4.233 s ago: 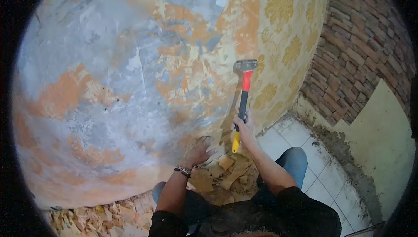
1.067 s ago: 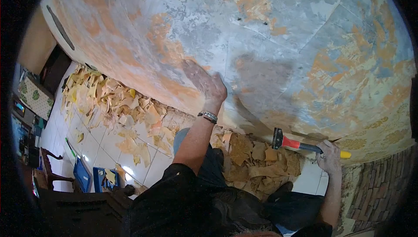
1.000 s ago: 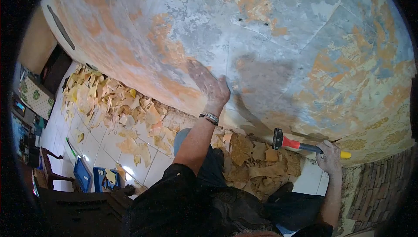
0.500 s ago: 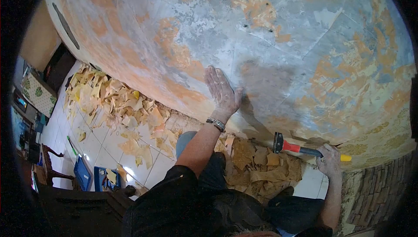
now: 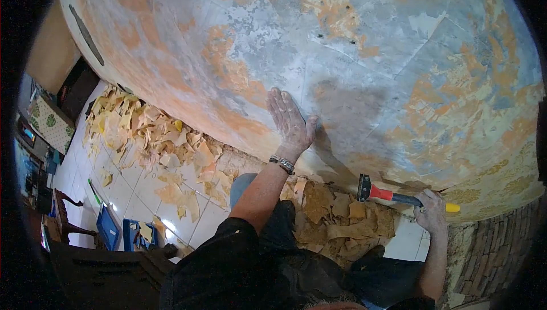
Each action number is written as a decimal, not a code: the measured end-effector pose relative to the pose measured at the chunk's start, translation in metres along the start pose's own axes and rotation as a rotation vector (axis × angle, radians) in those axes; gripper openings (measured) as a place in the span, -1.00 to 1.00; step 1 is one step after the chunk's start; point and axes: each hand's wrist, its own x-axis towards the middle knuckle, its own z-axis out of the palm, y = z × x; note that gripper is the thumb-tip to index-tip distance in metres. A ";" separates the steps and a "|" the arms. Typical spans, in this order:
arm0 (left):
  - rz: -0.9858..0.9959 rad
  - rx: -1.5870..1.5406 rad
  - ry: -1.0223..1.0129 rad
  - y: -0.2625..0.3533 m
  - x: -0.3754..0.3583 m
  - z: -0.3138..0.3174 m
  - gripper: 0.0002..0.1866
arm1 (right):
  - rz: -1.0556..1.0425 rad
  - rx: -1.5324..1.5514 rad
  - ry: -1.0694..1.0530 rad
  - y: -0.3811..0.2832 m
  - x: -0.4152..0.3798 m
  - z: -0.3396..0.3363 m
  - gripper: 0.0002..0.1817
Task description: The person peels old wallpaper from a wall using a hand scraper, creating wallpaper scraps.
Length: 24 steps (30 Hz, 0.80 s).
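My left hand (image 5: 289, 121) lies flat against the patchy wall (image 5: 364, 59), its fingers stretched out and dusty, with a bracelet (image 5: 282, 163) at the wrist. At the lower right, my right hand (image 5: 432, 210) is wrapped round the handle of a scraper (image 5: 393, 195). The tool has a wide black head, a red and dark shaft and a yellow end. Its head points left, close to the foot of the wall. Grey plaster shows on the wall among orange and cream patches, and patterned wallpaper (image 5: 484, 190) remains at the lower right.
Torn paper scraps (image 5: 154, 133) lie in a heap along the wall's foot, with larger brown pieces (image 5: 342, 219) beside my legs. Blue trays (image 5: 137, 235) and a carved wooden piece of furniture (image 5: 71, 227) stand on the white tiles at left. Stone-like cladding (image 5: 498, 247) is at the lower right.
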 end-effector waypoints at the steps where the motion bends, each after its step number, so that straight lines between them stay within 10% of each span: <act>1: 0.000 -0.016 0.016 0.000 0.000 0.000 -0.09 | -0.001 -0.005 0.001 -0.001 0.000 -0.001 -0.70; 24: 0.158 0.013 -0.079 0.040 0.004 0.008 -0.05 | 0.040 0.000 0.057 -0.004 -0.005 -0.010 -0.62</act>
